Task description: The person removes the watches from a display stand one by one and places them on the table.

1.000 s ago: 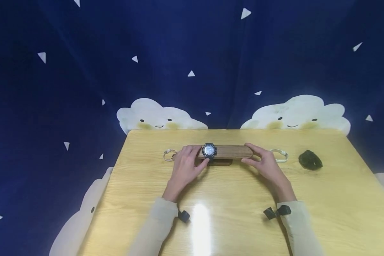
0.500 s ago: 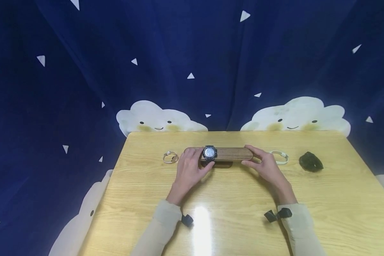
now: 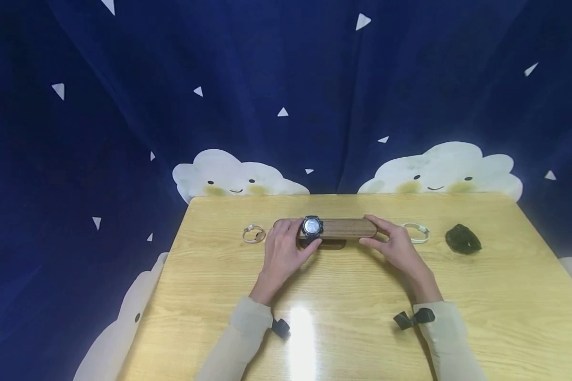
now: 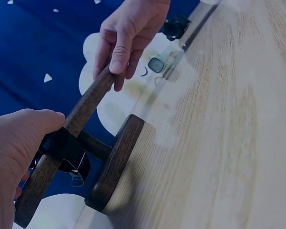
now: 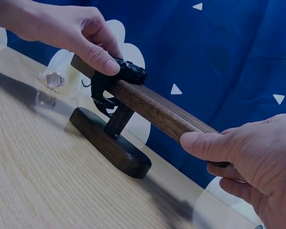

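1. With the left hand (image 3: 282,253), pinched the black watch (image 3: 312,226) looped around the wooden bar (image 3: 348,228), left of its middle.
2. With the right hand (image 3: 399,247), pinched the bar's right end.
3. Saw the dark base (image 5: 109,145) beneath, on the far part of the table (image 3: 362,317).
4. Saw a pale watch (image 5: 53,80) to the left, a white-strapped watch (image 4: 157,64) to the right and a black object (image 3: 462,239) farther right.

Bench (image 3: 362,312), pale yellow, wood-grained. On it: dark-brown wooden T-shaped stand (image 5: 119,119), upright; left of this, round-dialled watch with slim pale band (image 5: 53,80); right, white-strapped watch with squarish dial (image 4: 156,65); farther right, irregular black object (image 3: 462,239).
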A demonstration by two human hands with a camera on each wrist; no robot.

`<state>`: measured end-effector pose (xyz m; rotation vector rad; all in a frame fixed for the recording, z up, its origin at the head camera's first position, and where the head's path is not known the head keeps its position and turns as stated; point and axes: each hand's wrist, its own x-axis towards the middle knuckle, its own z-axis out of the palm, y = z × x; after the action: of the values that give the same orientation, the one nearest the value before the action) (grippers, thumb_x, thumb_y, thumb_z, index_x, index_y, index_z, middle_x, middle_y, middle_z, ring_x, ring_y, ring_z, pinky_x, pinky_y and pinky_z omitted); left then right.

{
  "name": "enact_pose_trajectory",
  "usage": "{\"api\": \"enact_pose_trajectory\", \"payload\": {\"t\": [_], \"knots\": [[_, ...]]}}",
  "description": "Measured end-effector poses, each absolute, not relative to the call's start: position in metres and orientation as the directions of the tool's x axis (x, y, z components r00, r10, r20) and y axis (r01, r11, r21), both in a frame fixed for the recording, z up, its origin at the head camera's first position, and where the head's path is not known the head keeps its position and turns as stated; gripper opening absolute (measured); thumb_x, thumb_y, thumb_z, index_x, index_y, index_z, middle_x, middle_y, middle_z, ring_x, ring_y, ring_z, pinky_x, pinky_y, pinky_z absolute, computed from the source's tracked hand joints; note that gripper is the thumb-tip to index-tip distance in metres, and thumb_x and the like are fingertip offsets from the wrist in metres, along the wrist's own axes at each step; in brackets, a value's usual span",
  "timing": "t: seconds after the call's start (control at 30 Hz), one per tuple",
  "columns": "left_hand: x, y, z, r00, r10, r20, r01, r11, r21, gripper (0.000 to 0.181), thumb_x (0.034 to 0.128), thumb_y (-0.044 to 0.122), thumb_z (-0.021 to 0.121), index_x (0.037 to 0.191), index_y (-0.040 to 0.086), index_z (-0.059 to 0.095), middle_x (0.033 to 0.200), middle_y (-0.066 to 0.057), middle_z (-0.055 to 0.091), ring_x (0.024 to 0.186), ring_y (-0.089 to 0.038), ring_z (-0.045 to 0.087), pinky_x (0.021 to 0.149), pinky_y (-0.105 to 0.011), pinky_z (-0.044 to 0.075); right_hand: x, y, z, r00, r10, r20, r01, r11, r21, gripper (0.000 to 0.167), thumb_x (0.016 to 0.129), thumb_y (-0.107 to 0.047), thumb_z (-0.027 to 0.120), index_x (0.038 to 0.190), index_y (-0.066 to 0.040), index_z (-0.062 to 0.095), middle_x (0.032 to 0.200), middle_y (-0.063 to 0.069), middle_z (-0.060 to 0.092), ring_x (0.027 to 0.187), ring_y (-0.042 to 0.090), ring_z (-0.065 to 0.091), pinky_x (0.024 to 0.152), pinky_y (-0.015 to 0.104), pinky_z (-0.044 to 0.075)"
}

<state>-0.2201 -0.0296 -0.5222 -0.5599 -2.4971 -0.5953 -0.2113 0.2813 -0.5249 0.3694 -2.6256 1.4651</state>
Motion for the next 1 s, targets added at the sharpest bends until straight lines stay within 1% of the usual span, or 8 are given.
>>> {"api": "enact_pose_trajectory", "payload": {"t": [0.3,0.47,0.7,1.0], "knots": [[-0.2209,-0.0253,-0.5244,-0.753,0.232,0.616,0.492,0.82,0.293,0.067,0.0834,0.062,0.08,0.122,0.006,0.073,0.102,-0.006,0.071,0.1,-0.024,0.064,0.081,-0.035,0.055,-0.2103,0.2808,-0.5222,-0.963,-0.157,0.22,-0.27,0.503,-0.821,0.067,0.088,-0.012,0.085,0.148,-0.001,0.056,0.145,0.026,0.058,0.131,0.048,0.058,0.105,0.053,0.051],[-0.2189,-0.0221,-0.525,-0.771,0.211,0.601,0.469,0.826,0.312,0.067,0.0851,0.06,0.079,0.123,0.005,0.073,0.1,-0.007,0.069,0.098,-0.025,0.063,0.079,-0.035,0.055,-0.2102,0.2813,-0.5226,-0.965,-0.156,0.213,-0.263,0.502,-0.824,0.067,0.088,-0.012,0.085,0.148,-0.001,0.056,0.145,0.026,0.058,0.131,0.048,0.058,0.104,0.052,0.052],[-0.2176,-0.0205,-0.5246,-0.804,0.203,0.559,0.434,0.843,0.319,0.065,0.0869,0.059,0.079,0.126,0.007,0.072,0.102,-0.006,0.068,0.102,-0.024,0.061,0.084,-0.034,0.054,-0.2107,0.2819,-0.5238,-0.959,-0.159,0.233,-0.282,0.507,-0.815,0.067,0.089,-0.015,0.085,0.148,-0.004,0.057,0.145,0.024,0.06,0.132,0.046,0.058,0.107,0.051,0.05],[-0.2166,-0.0209,-0.5239,-0.788,0.197,0.583,0.446,0.836,0.321,0.063,0.0874,0.056,0.079,0.124,0.005,0.072,0.102,-0.007,0.07,0.102,-0.025,0.063,0.082,-0.034,0.055,-0.2089,0.2818,-0.5228,-0.958,-0.159,0.24,-0.288,0.51,-0.811,0.067,0.088,-0.014,0.085,0.148,-0.004,0.057,0.144,0.024,0.06,0.131,0.046,0.059,0.107,0.053,0.05]]}}
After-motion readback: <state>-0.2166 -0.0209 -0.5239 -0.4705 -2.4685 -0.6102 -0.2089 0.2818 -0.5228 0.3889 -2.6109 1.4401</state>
